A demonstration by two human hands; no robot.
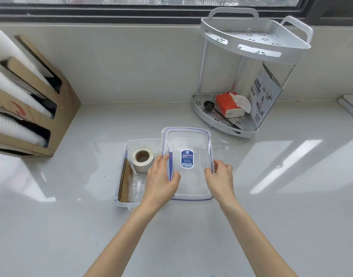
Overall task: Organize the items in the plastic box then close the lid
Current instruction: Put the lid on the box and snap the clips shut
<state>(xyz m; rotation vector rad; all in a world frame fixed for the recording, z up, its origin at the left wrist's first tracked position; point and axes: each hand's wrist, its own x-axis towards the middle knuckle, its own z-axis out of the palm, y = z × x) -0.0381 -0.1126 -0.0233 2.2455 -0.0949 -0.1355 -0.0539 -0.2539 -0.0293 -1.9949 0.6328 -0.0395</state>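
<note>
We judge packing done: tape roll (142, 159), cup (136, 186), cardboard (125, 181) sit in box (121, 203). Left hand (161, 181) and right hand (221, 177) grasp lid (188, 140) by its sides, right of box. Left: seat lid, snap latches.

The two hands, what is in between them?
The clear lid with a blue sticker lies between the left hand and the right hand. Each hand grips one long edge, as the head view shows.
</note>
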